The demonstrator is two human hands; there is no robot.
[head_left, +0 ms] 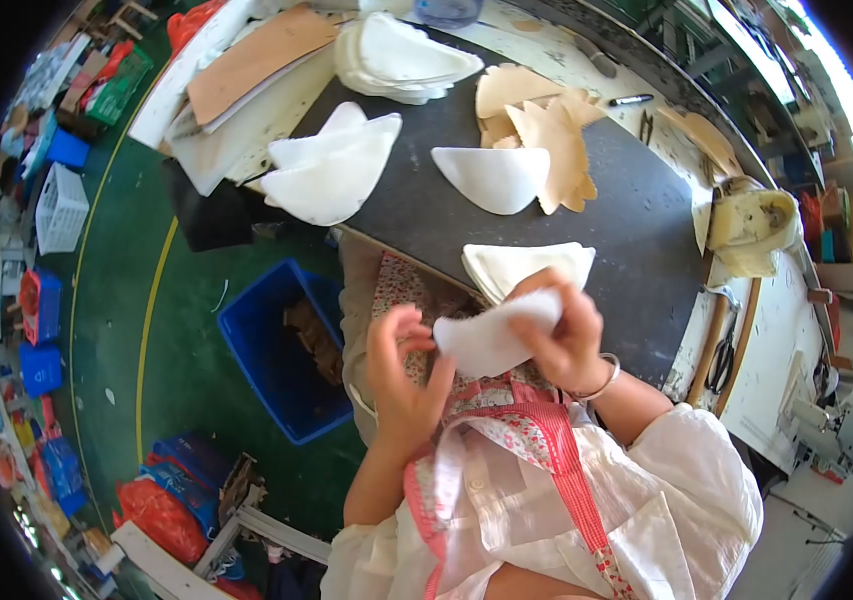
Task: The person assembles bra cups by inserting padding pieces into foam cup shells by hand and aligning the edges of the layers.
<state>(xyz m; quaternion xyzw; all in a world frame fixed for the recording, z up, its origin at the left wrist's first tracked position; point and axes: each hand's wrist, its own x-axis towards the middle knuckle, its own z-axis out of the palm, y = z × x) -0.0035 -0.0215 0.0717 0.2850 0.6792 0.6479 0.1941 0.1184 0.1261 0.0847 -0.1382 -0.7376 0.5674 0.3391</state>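
Here we are at the dark tabletop (647, 265), and the action is right at its near edge! The right hand (565, 335) pinches a white curved pad (492, 338) between thumb and fingers, gripping its right end just off the near edge, over the lap. The left hand (407, 372) is spread, thumb and fingers parted around the pad's other end; whether it touches, I cannot tell from here.

Just beyond the right hand, a small stack of white pads (530, 262) sits by the near edge. Farther in, 1 single white pad (492, 180) lies beside tan scalloped pieces (554, 150), which overlap toward the far edge. Over to the left, 2 more white piles: a fanned pile (335, 172) by the left corner, and a neat pile (402, 62) toward the far left edge.

Past the far right edge lies a black marker (632, 100), and off the right side rest black-handled scissors (721, 362). Down on the green floor (117, 330), left of the left hand, stands a blue bin (247, 345) with brown scraps (314, 340) inside!
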